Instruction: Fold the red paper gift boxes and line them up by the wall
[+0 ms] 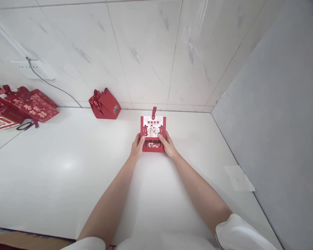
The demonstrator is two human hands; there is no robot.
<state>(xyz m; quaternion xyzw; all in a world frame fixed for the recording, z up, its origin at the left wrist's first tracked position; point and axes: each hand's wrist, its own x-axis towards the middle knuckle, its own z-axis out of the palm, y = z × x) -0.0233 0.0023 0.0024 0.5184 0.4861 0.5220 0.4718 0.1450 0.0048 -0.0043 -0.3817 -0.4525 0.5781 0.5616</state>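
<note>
Between my two hands is a red and white gift box [153, 128] with a picture of a couple, printed characters and a red strap loop on top. Something patterned shows through the window low on its front. My left hand [138, 146] grips the box's left side, thumb on the front edge. On the right side, my right hand [169, 144] holds it with the thumb pressed on the front. The fingers behind the box are hidden.
Two red gift boxes [106, 105] stand against the tiled wall. Farther left lie several red bags or boxes [39, 106] beside black-handled scissors [25, 125]. A cable [49, 84] hangs from a wall socket. A pale sheet [239, 178] lies by the grey panel [281, 121] at right.
</note>
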